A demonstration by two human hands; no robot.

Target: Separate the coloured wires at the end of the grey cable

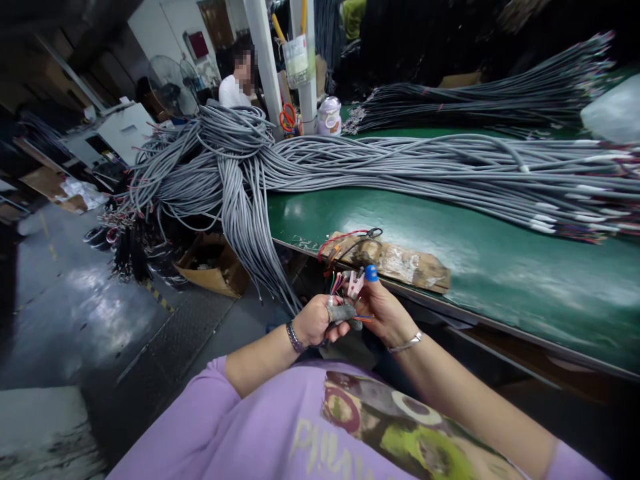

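My left hand (316, 321) is closed in a fist around the end of a grey cable (344, 312), whose thin coloured wires (338, 283) fan out above my thumb. My right hand (384, 308) pinches those wires beside it; one finger wears a blue fingertip cap (371, 272), and a small pinkish piece (355, 283) sits between the fingers. Both hands hover just below the front edge of the green table (480, 260). Each wrist carries a bracelet.
A huge bundle of grey cables (400, 163) lies across the table and spills off its left end to the floor. A taped cardboard pad (400, 261) with red and black wires rests at the table edge. Another person (239, 79) sits far back, near a fan (170, 87).
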